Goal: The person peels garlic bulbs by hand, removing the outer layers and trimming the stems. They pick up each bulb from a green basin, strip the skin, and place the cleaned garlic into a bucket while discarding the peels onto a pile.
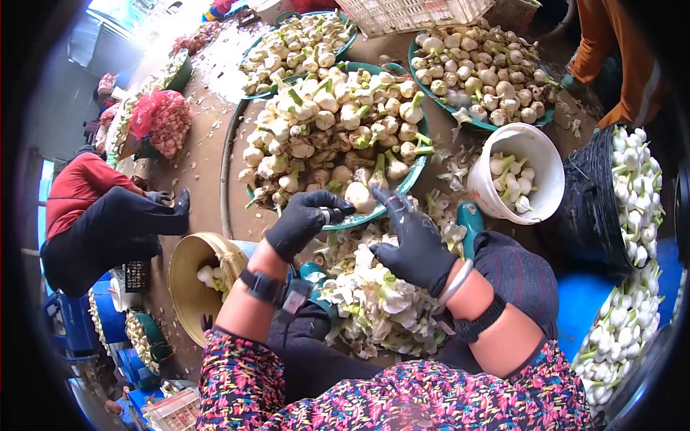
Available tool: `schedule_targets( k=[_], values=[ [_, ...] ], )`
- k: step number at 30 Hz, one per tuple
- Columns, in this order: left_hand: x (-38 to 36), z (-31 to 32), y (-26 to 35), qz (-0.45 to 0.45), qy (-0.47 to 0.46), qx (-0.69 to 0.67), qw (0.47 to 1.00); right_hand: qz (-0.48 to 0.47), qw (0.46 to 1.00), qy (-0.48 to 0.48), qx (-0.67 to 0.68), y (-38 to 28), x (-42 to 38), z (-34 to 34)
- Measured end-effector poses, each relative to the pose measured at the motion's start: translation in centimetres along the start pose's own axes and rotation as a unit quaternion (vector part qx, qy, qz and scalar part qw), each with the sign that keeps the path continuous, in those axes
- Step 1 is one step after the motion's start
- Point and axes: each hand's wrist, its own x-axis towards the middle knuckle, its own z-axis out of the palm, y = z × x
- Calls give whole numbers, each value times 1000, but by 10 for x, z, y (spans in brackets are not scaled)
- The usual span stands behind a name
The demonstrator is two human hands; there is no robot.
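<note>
Whether the left hand point(305, 224) grips the garlic bulb point(359, 197) or only touches it cannot be told; fingertips cover its left edge. The left forearm point(241, 305) hides part of the tan bucket point(185, 276). Above the orange trousers point(624, 50), the wearer is cut off by the top edge, which also crops the plastic crate point(417, 14). What the red-sleeved person point(86, 190) handles is too small to tell. Glare washes out the upper-left background.

Black-gloved hands point(300, 224) point(417, 248), cream bulbs point(323, 118) with green stems point(295, 96), white bucket point(550, 176), multicoloured speckled sleeves point(241, 373), teal basin point(424, 169)
</note>
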Motion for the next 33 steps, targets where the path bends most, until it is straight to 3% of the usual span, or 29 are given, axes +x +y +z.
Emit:
schedule_targets(
  k=[1,2,3,5,7,11,13,14,15,17,19,20,21,22,28,29,30,31,32,33],
  values=[
    [-17,6,17,-4,-22,-15,1000,-41,998,52,15,3,3,5],
    [-32,13,25,18,-43,-88,995,-66,993,17,100,3,8,4],
    [-47,20,30,15,-36,-109,993,26,950,-41,309,-11,7,-3],
    [-69,35,39,79,2,-139,987,50,841,-54,536,-10,7,5],
    [-78,35,34,84,4,-183,980,43,857,-26,512,-12,6,10],
    [-86,57,25,126,88,-251,956,61,862,-67,498,-24,-4,9],
    [-85,53,12,103,111,-242,958,23,903,-79,423,-28,-10,8],
    [-84,54,8,103,110,-241,959,-130,956,21,261,-17,-7,17],
    [-81,57,5,118,105,-253,954,-130,956,22,261,-16,-6,15],
    [-80,58,3,131,99,-268,949,-239,958,62,144,-16,-6,9],
    [-80,56,5,160,131,-85,975,-199,963,29,181,-20,-11,6],
    [-79,57,4,111,131,-186,967,-88,929,-17,360,-19,-12,10],
    [-79,58,6,109,130,-187,968,27,850,-62,522,-18,-12,12],
    [-80,60,10,107,113,-208,966,57,813,-57,576,-17,-11,11],
    [-81,50,4,115,67,-234,963,69,819,-46,568,-20,-9,9],
    [-77,47,-3,168,106,-62,978,70,818,-46,569,-21,-9,10],
    [-76,48,1,215,142,111,960,52,820,-44,568,-22,-10,11],
    [-78,52,6,215,142,111,960,35,823,-42,566,-22,-11,11],
    [-80,59,11,159,135,-65,976,36,823,-43,565,-21,-11,14],
    [-82,64,17,97,123,-237,959,22,822,-43,567,-20,-11,18]
  ],
)
